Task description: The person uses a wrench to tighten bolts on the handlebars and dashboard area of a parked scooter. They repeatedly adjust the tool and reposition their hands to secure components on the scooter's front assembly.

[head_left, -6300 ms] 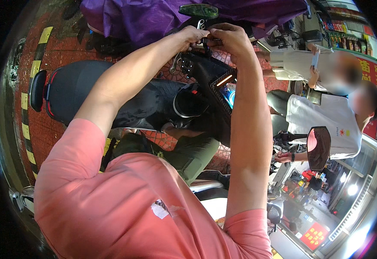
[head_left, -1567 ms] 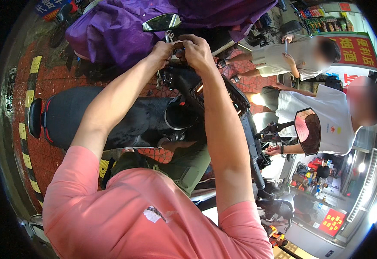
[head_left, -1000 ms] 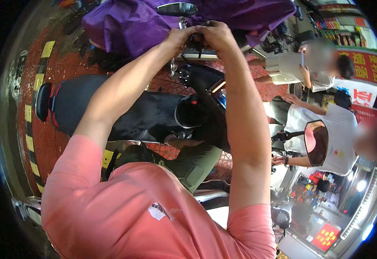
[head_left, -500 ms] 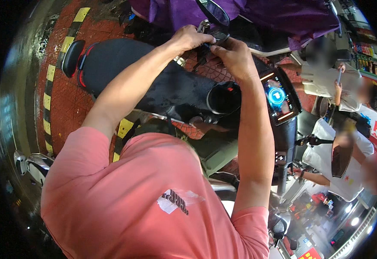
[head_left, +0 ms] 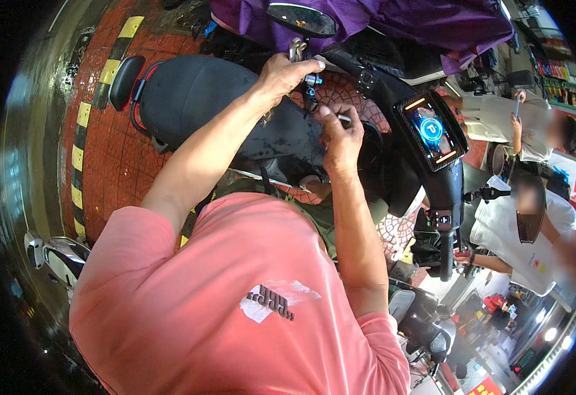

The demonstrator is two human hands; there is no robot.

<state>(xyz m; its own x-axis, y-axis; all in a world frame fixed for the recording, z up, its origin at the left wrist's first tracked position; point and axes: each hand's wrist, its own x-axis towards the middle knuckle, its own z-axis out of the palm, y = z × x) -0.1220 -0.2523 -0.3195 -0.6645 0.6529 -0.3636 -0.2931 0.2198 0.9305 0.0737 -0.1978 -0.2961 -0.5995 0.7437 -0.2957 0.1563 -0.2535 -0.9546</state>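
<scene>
A black oval mirror [head_left: 301,20] is near the top centre, with a shiny silver fitting [head_left: 296,49] below it. My left hand [head_left: 281,78] is closed around the mount below that fitting, thumb stretched to the right. Blue-ended fittings [head_left: 312,79] show beside the thumb. Lower and to the right, my right hand [head_left: 342,135] is curled with a small rod-shaped tool [head_left: 345,118] between its fingers; its exact kind cannot be made out. It is just above the black scooter seat [head_left: 202,99]. A dark handlebar [head_left: 383,89] runs to the right of both hands.
A lit dashboard screen [head_left: 431,131] and a handlebar grip [head_left: 446,257] are at the right. A purple cover [head_left: 426,29] hangs at the top. Two people in light clothing stand at the right. Red paving [head_left: 110,151] and a black-yellow kerb [head_left: 77,158] lie left.
The mirror has swung from upright-slanted to nearly level and shifted left. My right hand has come away from beside my left, down toward me, with the rod-shaped tool now visible.
</scene>
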